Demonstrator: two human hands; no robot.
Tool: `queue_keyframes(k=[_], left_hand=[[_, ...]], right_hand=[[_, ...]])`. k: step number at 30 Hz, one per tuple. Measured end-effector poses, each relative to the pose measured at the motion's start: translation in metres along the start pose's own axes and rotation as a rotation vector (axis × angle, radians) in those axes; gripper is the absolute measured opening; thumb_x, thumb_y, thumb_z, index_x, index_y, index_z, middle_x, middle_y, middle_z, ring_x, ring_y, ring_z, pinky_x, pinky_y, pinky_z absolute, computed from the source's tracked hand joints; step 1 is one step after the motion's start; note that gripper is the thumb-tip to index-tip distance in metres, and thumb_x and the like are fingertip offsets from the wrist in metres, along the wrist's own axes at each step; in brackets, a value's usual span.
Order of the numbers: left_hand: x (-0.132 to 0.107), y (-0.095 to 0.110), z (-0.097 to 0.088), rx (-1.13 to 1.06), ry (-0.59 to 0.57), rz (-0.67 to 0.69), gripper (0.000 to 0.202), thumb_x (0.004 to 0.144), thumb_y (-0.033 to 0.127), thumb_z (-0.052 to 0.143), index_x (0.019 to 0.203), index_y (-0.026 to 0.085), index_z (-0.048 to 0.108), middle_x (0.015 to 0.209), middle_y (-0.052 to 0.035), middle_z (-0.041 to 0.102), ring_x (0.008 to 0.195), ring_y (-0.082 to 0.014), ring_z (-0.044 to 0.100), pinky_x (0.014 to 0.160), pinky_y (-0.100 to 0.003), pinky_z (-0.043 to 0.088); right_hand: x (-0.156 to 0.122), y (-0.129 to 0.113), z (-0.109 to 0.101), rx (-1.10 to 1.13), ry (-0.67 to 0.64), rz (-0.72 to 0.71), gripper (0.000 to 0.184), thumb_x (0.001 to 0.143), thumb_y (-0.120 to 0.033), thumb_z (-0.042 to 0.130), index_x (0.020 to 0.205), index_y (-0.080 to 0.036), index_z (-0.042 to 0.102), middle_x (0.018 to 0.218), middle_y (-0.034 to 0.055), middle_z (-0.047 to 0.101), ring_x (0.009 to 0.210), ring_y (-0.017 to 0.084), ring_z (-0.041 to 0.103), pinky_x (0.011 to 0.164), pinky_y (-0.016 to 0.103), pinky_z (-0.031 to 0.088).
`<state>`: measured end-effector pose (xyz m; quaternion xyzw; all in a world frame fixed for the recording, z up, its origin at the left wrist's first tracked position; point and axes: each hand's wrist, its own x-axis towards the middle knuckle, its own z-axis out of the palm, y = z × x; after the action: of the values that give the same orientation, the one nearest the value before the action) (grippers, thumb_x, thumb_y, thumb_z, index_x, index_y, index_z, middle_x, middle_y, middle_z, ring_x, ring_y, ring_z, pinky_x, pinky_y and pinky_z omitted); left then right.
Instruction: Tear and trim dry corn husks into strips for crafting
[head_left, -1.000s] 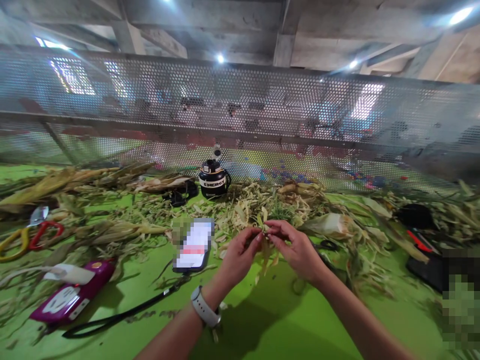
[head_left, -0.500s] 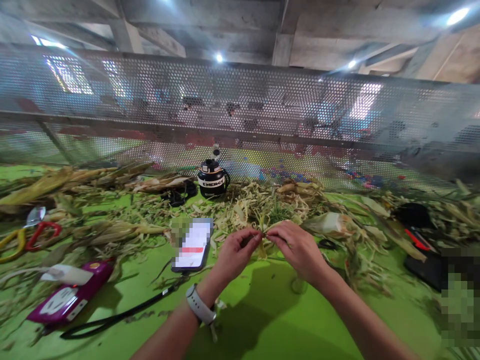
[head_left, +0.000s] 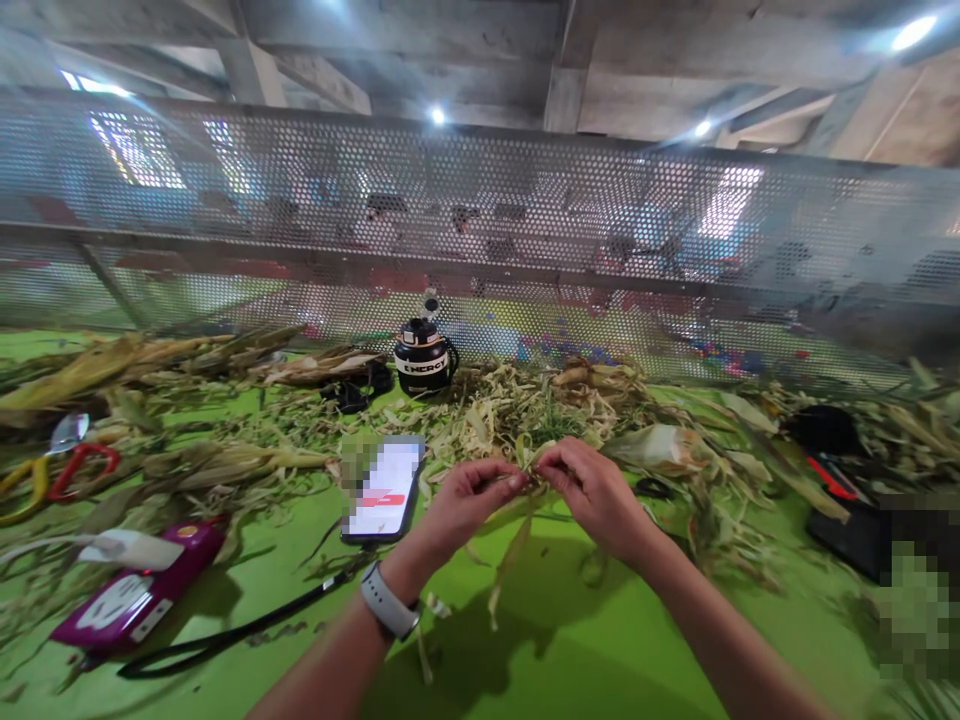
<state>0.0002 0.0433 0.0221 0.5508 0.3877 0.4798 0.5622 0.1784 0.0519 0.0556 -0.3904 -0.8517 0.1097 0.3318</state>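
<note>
Across the green table [head_left: 615,645] in front of us, shredded plant matter lies wide, and its middle rises in a loose heap [head_left: 499,405] just beyond our hands. To the right of the heap lies a broader husk bundle [head_left: 656,445], apart from our grip. Nearer to us, our left hand [head_left: 459,508] and right hand [head_left: 598,492] meet almost fingertip to fingertip over the table, at the heap's near edge.

Between them are the husk strips [head_left: 508,568], narrow and pale green to straw-coloured, with one long end hanging down towards us. We judge them very light and limp, easily bent, likely to tear along the grain under a hard pull, and perhaps a little slick where smooth. The better hold seems close to where the strips gather, pinched flat, leaving the thin tails free.

Smallest of all are the contact points: on both hands the thumb and forefinger are pressed together on the strips, though exactly which strand lies in which pinch we cannot tell.
</note>
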Motion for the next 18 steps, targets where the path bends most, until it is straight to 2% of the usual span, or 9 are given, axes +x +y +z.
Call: queue_keyframes(k=[4, 9, 14, 18], left_hand=[[-0.0006, -0.0006, -0.0008, 0.024, -0.003, -0.076, 0.034, 0.061, 0.044, 0.073, 0.071, 0.012, 0.065, 0.056, 0.0043, 0.050, 0.049, -0.0049, 0.034, 0.047, -0.019, 0.023], [-0.0014, 0.0040, -0.0002, -0.059, -0.064, -0.128, 0.033, 0.056, 0.039, 0.078, 0.064, 0.012, 0.061, 0.057, 0.0047, 0.052, 0.051, -0.0045, 0.038, 0.050, -0.019, 0.027], [-0.0003, 0.0036, -0.0028, -0.099, -0.069, -0.134, 0.031, 0.056, 0.036, 0.079, 0.062, 0.013, 0.060, 0.056, 0.0054, 0.051, 0.051, -0.0045, 0.040, 0.052, -0.019, 0.029], [0.0007, 0.0020, -0.0051, -0.101, -0.036, -0.072, 0.029, 0.058, 0.035, 0.078, 0.063, 0.013, 0.060, 0.062, 0.0030, 0.056, 0.058, -0.0071, 0.046, 0.058, -0.020, 0.035]], right_hand=[[-0.0006, 0.0005, 0.0009, 0.040, 0.026, -0.009, 0.013, 0.089, -0.022, 0.046, 0.083, -0.019, 0.057, 0.080, 0.0044, 0.060, 0.078, 0.016, 0.054, 0.070, 0.027, 0.043], [-0.0015, -0.0022, 0.0051, -0.010, 0.043, 0.026, 0.014, 0.089, -0.024, 0.047, 0.082, -0.019, 0.057, 0.079, 0.0040, 0.059, 0.076, 0.016, 0.055, 0.068, 0.026, 0.041], [-0.0021, -0.0031, 0.0030, 0.045, 0.019, 0.002, 0.014, 0.090, -0.024, 0.046, 0.082, -0.018, 0.056, 0.078, 0.0034, 0.058, 0.076, 0.015, 0.054, 0.069, 0.025, 0.042], [-0.0031, -0.0042, 0.0005, 0.126, -0.039, 0.041, 0.010, 0.088, -0.027, 0.049, 0.089, -0.019, 0.054, 0.081, 0.0032, 0.060, 0.075, 0.014, 0.055, 0.067, 0.025, 0.043]])
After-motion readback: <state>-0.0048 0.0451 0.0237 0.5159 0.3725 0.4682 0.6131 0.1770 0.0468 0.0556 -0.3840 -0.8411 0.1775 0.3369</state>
